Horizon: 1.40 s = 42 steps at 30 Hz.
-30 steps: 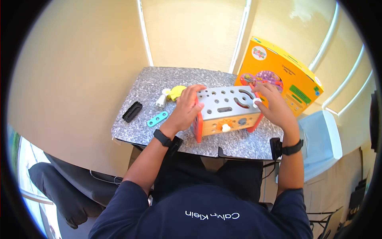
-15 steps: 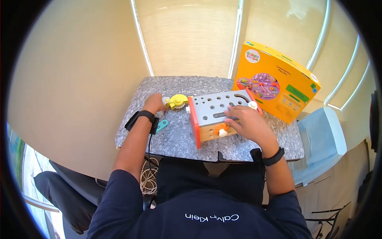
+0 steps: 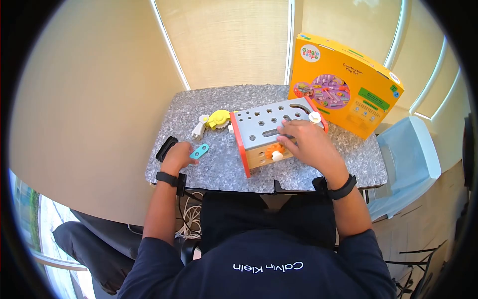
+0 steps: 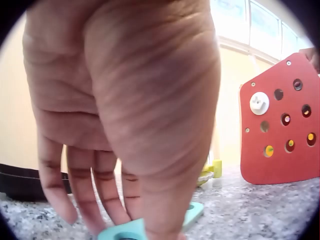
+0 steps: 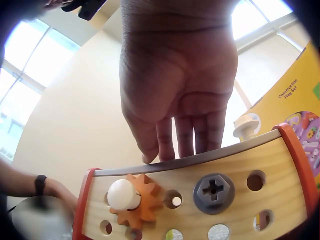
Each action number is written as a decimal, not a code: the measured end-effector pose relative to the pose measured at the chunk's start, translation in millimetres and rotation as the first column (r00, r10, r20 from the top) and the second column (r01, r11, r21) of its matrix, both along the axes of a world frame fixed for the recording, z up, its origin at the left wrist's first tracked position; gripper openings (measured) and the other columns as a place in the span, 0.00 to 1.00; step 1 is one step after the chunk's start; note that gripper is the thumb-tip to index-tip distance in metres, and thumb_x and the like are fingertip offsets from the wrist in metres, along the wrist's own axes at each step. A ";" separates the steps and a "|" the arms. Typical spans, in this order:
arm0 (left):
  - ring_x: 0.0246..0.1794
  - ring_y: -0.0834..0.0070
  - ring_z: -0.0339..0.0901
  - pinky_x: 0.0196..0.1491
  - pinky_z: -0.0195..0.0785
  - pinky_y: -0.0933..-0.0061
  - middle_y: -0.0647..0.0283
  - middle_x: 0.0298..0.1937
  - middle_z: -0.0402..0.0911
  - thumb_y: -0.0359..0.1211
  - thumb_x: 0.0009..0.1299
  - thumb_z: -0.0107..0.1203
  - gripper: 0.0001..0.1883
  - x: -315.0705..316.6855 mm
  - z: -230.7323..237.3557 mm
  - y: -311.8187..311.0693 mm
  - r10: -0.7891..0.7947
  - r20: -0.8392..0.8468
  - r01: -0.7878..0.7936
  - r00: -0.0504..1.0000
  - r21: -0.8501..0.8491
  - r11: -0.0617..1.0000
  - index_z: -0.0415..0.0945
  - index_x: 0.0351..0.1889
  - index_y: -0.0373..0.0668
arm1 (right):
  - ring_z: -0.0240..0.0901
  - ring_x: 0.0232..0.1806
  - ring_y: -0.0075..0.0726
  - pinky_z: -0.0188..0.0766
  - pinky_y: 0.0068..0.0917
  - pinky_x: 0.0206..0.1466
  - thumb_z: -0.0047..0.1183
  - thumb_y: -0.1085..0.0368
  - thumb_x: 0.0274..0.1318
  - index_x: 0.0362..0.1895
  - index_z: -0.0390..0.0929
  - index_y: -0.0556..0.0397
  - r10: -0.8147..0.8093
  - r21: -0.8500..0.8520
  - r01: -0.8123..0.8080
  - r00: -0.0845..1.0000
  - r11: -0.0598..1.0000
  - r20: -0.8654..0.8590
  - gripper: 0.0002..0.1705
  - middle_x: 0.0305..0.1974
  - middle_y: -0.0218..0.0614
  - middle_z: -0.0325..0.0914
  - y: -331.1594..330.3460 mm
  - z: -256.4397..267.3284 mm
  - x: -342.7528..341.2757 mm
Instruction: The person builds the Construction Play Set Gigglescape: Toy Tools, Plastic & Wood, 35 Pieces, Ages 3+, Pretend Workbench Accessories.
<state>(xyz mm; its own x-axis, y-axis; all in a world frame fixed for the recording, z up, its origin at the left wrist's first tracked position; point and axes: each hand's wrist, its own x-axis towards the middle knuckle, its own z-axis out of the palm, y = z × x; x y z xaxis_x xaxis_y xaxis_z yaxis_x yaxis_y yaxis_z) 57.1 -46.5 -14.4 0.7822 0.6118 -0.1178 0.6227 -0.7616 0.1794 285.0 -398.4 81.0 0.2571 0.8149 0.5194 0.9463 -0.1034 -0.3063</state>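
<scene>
My left hand [image 3: 178,156] is low over the left of the table, thumb and fingers on either side of a teal strip with holes [image 3: 200,150]. In the left wrist view the thumb crosses in front of the strip [image 4: 194,212], fingertips behind it. My right hand [image 3: 311,144] rests straight fingers on the grey perforated top of a toy workbench [image 3: 259,130]. This bench has red ends, an orange gear [image 5: 145,197] with a white bolt on its wooden front, and a grey hex piece [image 5: 214,192] beside it. A white bolt [image 3: 314,117] stands at the top's right end.
Left of the bench lie a yellow toy saw [image 3: 218,119] and a white piece [image 3: 199,127]. A black tray-like piece [image 3: 167,148] is by the left edge. Behind stands a yellow play-set box [image 3: 358,84]; a light-blue bin [image 3: 411,154] is right of the table.
My left hand has left the bench's left end, passed by the white piece and come down to the teal strip. My right hand has shifted from the right-end bolt to the bench's top edge.
</scene>
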 end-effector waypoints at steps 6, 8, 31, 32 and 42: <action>0.36 0.66 0.86 0.43 0.79 0.67 0.57 0.34 0.88 0.35 0.47 0.80 0.21 0.1 34.3 -7.2 -0.235 -0.012 0.231 0.972 -0.127 0.965 0.87 0.38 0.37 | 0.82 0.50 0.54 0.77 0.45 0.55 0.61 0.62 0.62 0.44 0.87 0.60 0.009 0.020 -0.009 1.000 1.000 -0.007 0.14 0.46 0.51 0.85 -1.7 -1.8 0.8; 0.35 0.69 0.86 0.42 0.79 0.69 0.59 0.32 0.88 0.33 0.48 0.79 0.19 2.9 43.6 -4.1 -0.311 0.041 0.314 0.950 -0.108 0.943 0.87 0.36 0.37 | 0.82 0.50 0.54 0.77 0.44 0.55 0.60 0.62 0.62 0.44 0.87 0.60 0.007 0.016 -0.006 1.000 1.000 -0.029 0.14 0.46 0.51 0.85 -4.8 -1.6 1.7; 0.45 0.62 0.86 0.47 0.78 0.65 0.51 0.46 0.88 0.39 0.54 0.76 0.26 85.4 159.1 -110.3 -0.627 0.298 0.667 0.720 -0.047 0.743 0.86 0.51 0.39 | 0.84 0.49 0.53 0.77 0.38 0.56 0.64 0.57 0.63 0.56 0.83 0.60 -0.046 -0.028 0.040 0.953 0.999 -0.299 0.23 0.49 0.51 0.86 -4.2 -1.3 17.0; 0.49 0.61 0.85 0.50 0.77 0.64 0.50 0.50 0.87 0.41 0.55 0.75 0.29 84.8 159.6 -111.1 -0.633 0.305 0.660 0.711 0.021 0.751 0.85 0.54 0.40 | 0.84 0.49 0.53 0.77 0.38 0.56 0.64 0.57 0.63 0.56 0.83 0.60 -0.052 -0.027 0.046 0.953 0.999 -0.299 0.23 0.49 0.51 0.86 -3.8 -0.4 16.5; 0.55 0.48 0.83 0.57 0.77 0.55 0.40 0.52 0.85 0.44 0.41 0.84 0.38 82.4 75.0 -6.3 0.032 0.011 -0.033 0.999 0.175 0.984 0.83 0.48 0.31 | 0.84 0.47 0.55 0.78 0.39 0.53 0.63 0.58 0.63 0.55 0.83 0.60 -0.029 0.007 0.032 0.974 0.999 -0.226 0.22 0.47 0.53 0.85 -8.2 -4.0 14.5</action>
